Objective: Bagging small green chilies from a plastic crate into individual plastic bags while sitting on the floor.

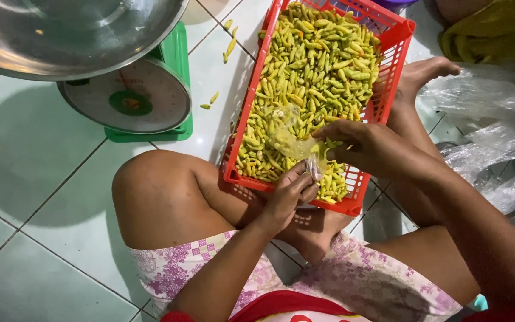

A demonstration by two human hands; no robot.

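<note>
- My left hand point(290, 194) pinches the gathered neck of a small clear plastic bag point(293, 143), held over the red basket point(397, 45), I judge so that spills fall back in.
- My right hand point(368, 146) is closed on green chillies point(314, 56) at the bag's mouth.
- A green dial scale point(132, 101) stands beside my knee, within reach.

Pale tiled floor point(37, 179) carries a red crate point(397, 36) of chillies beneath both hands, a green scale point(150, 101) far left of them, stray chillies point(229, 46) and clear bags point(496, 143) to their right.
</note>
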